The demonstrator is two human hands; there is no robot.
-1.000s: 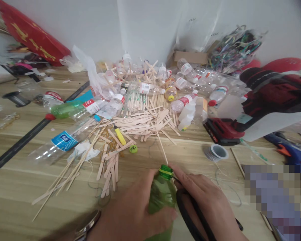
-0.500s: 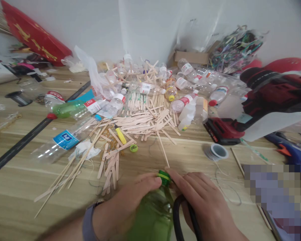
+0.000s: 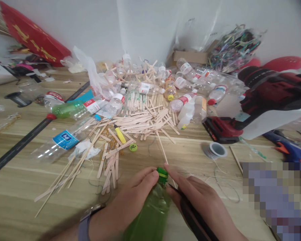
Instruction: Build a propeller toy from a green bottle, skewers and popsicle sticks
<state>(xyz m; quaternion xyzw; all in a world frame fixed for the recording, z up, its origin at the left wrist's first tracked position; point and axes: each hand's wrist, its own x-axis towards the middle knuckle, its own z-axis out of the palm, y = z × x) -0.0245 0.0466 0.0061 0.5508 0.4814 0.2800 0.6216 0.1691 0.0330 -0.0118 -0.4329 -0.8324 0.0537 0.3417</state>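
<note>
"See that? Half a second ago the black handles stood well apart in the right hand; now they lie nearly together, and the green bottle leans a little further left."

"I see it. What's over on the left?"

"A black rod [image 3: 20,147] slanting across the wooden table [image 3: 17,201], then a clear bottle with a blue label [image 3: 65,140], lying on its side. Thin skewers [image 3: 96,135] sit to its right, flat wooden sticks [image 3: 112,167] beside them, and a yellow-handled tool [image 3: 119,134] just above."

"And the left hand [image 3: 136,192]?"

"Curled round the upper part of the green bottle [image 3: 150,214], thumb up by the neck. The bottle is in front of the person, tilted, neck pointing away, its base out of sight."

"The right hand?"

"The right hand [image 3: 200,194] is closed around the black-handled tool [image 3: 190,212], probably scissors, though the fingers cover much of it. The dark tip is close by the bottle's neck; I can't tell whether it touches. The forefinger reaches just beside the mouth."

"Further right?"

"A pale spool [image 3: 217,150] with loose line near it, a red and black drill [image 3: 271,90] behind, and a blue glue gun [image 3: 293,150] at the edge."
</note>
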